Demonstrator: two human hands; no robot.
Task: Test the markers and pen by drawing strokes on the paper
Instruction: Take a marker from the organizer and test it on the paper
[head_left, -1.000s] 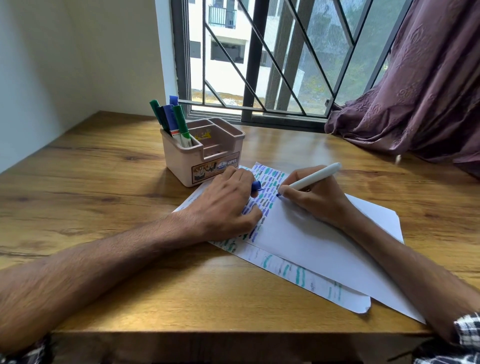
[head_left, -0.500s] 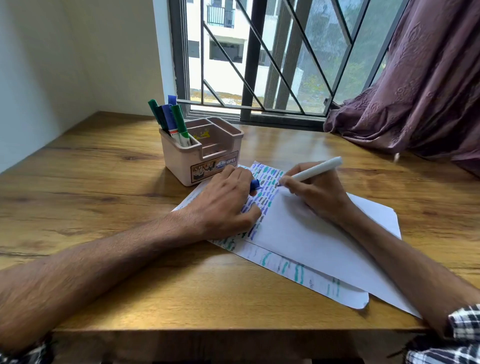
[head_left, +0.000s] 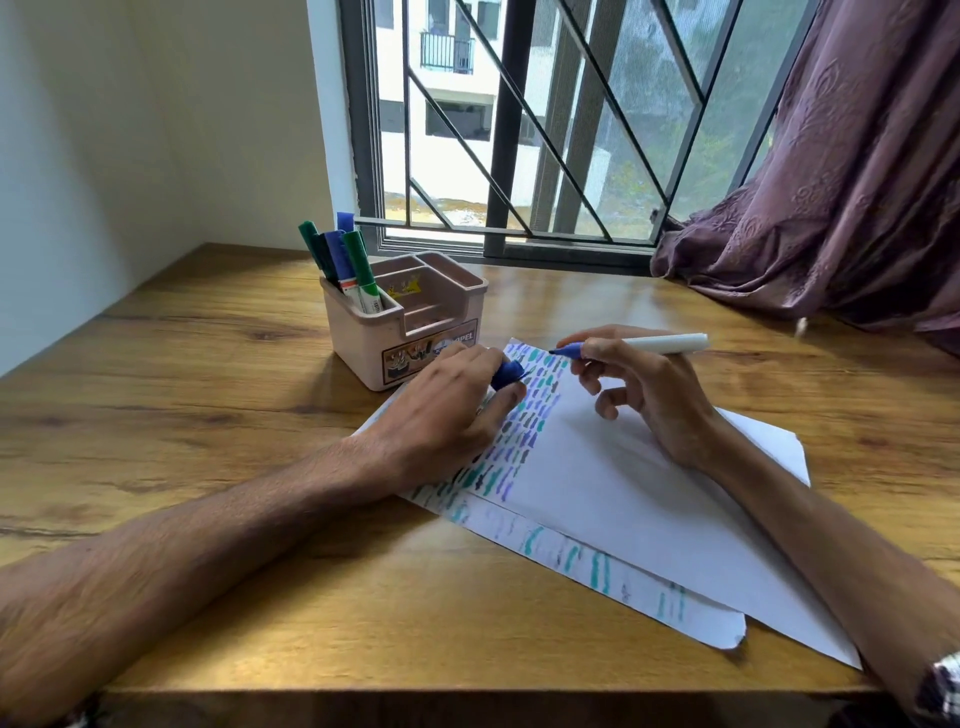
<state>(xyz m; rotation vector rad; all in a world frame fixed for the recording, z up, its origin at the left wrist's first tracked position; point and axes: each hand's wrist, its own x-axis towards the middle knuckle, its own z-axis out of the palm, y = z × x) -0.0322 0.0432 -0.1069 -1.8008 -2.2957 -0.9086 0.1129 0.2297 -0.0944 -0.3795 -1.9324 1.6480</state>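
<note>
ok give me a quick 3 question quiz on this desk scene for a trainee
1. True or false: the marker in the right hand has its tip pressed on the paper.
2. What does the left hand hold?
A. a blue cap
B. a green marker
C. nothing
3. Fill in: the spare markers stand in the ___ compartment of the pink holder, as the camera sees it.

Key
1. False; the tip is lifted above the sheet.
2. A
3. Left
</note>
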